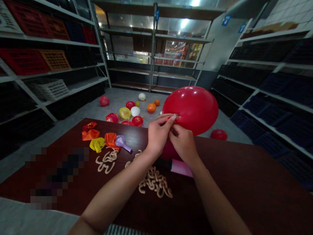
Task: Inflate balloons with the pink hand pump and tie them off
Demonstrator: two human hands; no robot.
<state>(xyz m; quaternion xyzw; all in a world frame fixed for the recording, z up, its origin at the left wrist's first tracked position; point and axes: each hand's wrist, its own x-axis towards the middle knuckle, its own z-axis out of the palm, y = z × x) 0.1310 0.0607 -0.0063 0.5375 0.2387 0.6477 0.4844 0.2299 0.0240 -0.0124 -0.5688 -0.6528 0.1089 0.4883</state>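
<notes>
A large inflated red balloon (192, 106) is held above the dark brown table (234, 176). My left hand (157, 133) pinches the balloon's neck between thumb and fingers. Close against it, my right hand (183, 142) has its fingers curled at the same neck; the knuckles hide the exact grip. Under my right wrist lies a pink hand pump (181, 167) with a black end, partly covered. A pile of tan rubber bands (156, 183) lies below my forearms, and a smaller group of bands (107, 160) is to the left.
Uninflated balloons lie at the table's left: orange (90, 134), yellow (97, 144) and purple (123, 143). Several inflated balloons rest on the floor (114, 94) beyond the table. Shelves with crates (25, 61) stand left and right; a bare rack (153, 49) stands behind. A blurred patch covers something at left.
</notes>
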